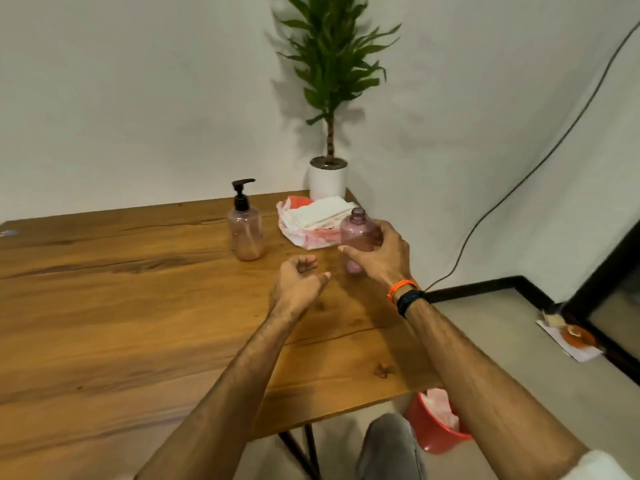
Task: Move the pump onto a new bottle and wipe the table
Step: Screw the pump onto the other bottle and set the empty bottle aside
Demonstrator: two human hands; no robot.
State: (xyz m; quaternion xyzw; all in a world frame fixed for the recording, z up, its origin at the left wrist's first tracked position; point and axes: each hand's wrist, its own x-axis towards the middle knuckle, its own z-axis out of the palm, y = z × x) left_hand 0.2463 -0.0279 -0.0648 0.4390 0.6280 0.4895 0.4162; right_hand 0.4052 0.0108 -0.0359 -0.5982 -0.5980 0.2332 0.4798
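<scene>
A pink see-through bottle (246,233) with a black pump (241,195) on top stands upright on the wooden table (121,306), toward its far side. My right hand (379,256) is wrapped around a second pink bottle (356,233) with an uncapped neck, held upright near the table's right edge. My left hand (299,284) hovers just left of it, fingers loosely curled, holding nothing. Behind the open bottle lies a stack of folded white cloths (320,211) on a crumpled pink-and-white wrapper (304,237).
A potted plant (328,178) in a white pot stands at the table's far right corner, against the wall. A red bucket (434,427) sits on the floor under the table's right edge. A black cable (519,188) runs down the right wall.
</scene>
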